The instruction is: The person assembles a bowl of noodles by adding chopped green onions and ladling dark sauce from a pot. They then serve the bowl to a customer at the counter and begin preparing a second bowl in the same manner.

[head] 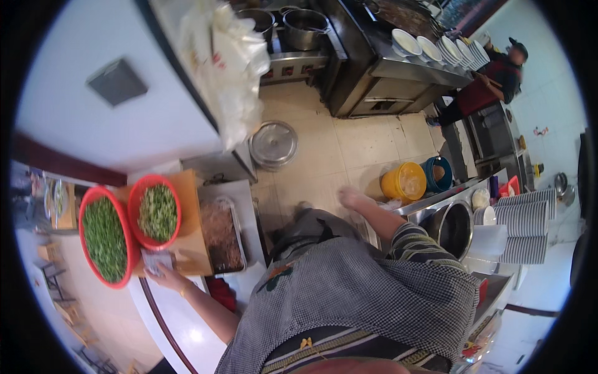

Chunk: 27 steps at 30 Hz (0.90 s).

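Observation:
My left hand (167, 276) reaches to the near edge of a wooden board, its fingers on a small pale item (158, 260) that I cannot make out. Just beyond it, a red plastic basket (176, 215) holds chopped pale-green vegetable, and a larger red basket (84, 233) holds chopped greens. A metal tray of brown chopped food (223, 233) lies right of the board. My right hand (353, 198) hangs over the floor, blurred, left of a yellow bucket (390, 182); its finger posture is unclear.
A lidded metal pot (274, 144) stands on the tiled floor. Pots (304, 39) sit on a stove, near hanging plastic bags (233, 70). A blue bucket (437, 184), a large steel pot (432, 219) and stacked plates (523, 219) are at right. Another person (490, 89) stands by the far counter.

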Each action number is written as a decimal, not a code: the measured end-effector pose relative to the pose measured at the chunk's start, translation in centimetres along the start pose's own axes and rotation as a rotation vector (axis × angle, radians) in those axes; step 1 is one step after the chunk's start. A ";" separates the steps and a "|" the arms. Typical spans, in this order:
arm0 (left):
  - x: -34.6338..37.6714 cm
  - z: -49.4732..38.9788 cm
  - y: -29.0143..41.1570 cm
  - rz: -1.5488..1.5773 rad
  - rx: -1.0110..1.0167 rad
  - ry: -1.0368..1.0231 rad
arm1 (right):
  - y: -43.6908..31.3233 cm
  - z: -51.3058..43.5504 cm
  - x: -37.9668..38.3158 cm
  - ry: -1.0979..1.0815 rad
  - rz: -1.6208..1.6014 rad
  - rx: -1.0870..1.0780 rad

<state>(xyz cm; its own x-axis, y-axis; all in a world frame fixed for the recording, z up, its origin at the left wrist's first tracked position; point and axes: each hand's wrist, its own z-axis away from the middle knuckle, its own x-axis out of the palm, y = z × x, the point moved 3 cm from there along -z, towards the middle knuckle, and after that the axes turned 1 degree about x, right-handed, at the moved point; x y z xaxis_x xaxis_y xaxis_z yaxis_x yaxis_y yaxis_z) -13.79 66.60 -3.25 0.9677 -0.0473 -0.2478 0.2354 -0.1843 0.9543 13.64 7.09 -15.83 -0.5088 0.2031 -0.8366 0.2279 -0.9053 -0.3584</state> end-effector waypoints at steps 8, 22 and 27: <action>16.5 19.3 9.5 0.256 0.039 -0.485 | 20.9 9.9 1.4 -0.566 0.721 0.013; 50.9 42.4 21.0 -0.109 0.385 -1.226 | 34.0 -26.4 -14.1 -0.095 -0.586 0.290; 55.8 43.4 15.5 -0.268 0.237 -1.219 | 25.7 -40.1 -21.0 -0.235 -1.159 0.402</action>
<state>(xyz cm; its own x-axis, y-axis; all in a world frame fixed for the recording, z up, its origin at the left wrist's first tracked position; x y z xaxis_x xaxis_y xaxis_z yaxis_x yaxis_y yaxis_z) 39.88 18.54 -9.52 0.1519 -0.8274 -0.5406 0.2666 -0.4924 0.8285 63.49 -5.50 -24.11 -0.3854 0.9228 -0.0042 -0.7020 -0.2961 -0.6477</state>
